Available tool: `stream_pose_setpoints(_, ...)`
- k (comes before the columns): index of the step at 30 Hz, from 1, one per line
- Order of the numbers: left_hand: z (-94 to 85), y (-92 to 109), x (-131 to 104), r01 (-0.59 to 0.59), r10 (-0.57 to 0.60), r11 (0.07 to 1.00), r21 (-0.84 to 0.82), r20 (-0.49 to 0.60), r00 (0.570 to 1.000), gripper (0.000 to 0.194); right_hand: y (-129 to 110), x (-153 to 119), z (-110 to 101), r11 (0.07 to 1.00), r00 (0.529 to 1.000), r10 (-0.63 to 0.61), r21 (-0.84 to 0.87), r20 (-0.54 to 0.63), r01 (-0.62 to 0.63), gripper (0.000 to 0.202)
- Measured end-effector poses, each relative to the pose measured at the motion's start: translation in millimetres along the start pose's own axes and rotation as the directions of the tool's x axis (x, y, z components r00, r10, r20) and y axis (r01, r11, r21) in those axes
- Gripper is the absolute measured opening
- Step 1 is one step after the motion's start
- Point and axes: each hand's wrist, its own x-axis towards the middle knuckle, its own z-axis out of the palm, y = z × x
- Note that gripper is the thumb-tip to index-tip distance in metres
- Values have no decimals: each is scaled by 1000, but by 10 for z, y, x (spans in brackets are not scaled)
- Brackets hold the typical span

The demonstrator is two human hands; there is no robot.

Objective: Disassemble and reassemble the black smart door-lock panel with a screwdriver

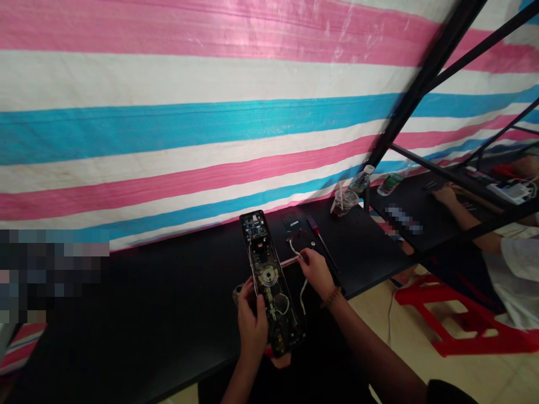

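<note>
A long black device housing lies open, showing a blue circuit board at its far end and a round part in the middle. My left hand grips the housing's left edge near its lower half. To the right of the housing, my right hand pinches a white cable, whose loose end rises past the fingers. A screwdriver with a purple and red handle lies beyond my right hand. Near it are a flat dark plate and small parts.
The black table stands before a striped sheet. A plastic cup and clear bottle are at its back right. Black metal bars rise there. Another person's arm rests on the neighbouring table, above a red stool.
</note>
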Motion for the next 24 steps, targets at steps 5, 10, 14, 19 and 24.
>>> stream_pose_setpoints(5,-17,-12,-3,56,-56,998,8,5,998,41,163,107,-64,1000,1000,4,-7,1,-4,11)
stream_pose_setpoints(10,-31,-8,0,91,-93,995,26,58,994,42,264,227,-47,996,999,52,-72,-15,-53,17)
stream_pose_setpoints(14,-32,12,2,94,-95,995,34,41,995,44,250,268,-50,995,997,62,-80,-38,-65,24)
stream_pose_setpoints(19,-38,28,12,119,-120,993,6,60,991,46,24,156,-122,998,976,39,55,-214,-28,33)
stream_pose_setpoints(24,-63,-14,18,152,-149,988,-39,66,987,48,-365,-206,11,879,999,37,475,25,-45,29)
